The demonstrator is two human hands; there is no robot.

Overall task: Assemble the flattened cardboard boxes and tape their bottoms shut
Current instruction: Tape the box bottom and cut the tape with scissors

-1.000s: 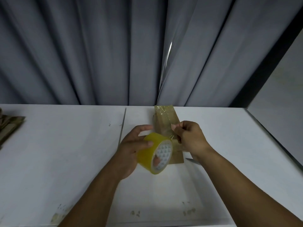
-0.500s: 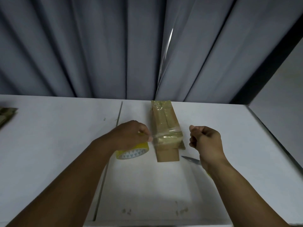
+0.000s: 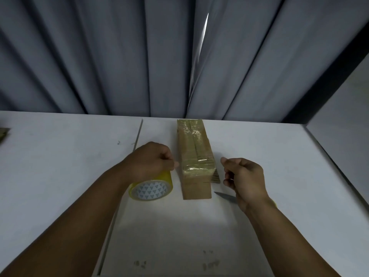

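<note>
A long narrow cardboard box [image 3: 194,156] lies on the white table [image 3: 60,166], pointing away from me. Clear tape runs along its top and a band crosses it near the front. My left hand [image 3: 149,160] grips the yellow tape roll [image 3: 151,187] from above, and the roll rests on the table just left of the box. My right hand [image 3: 243,176] hovers just right of the box with the fingers loosely curled, the thumb apart, and nothing in them.
A knife blade [image 3: 224,196] lies on the table under my right wrist. A brown cardboard corner [image 3: 3,132] shows at the far left edge. Grey curtains [image 3: 119,56] hang behind the table, and a grey wall [image 3: 343,124] stands to the right.
My left hand lowered the tape roll from in front of the box onto the table at its left. My right hand let go and moved off to the box's right side.
</note>
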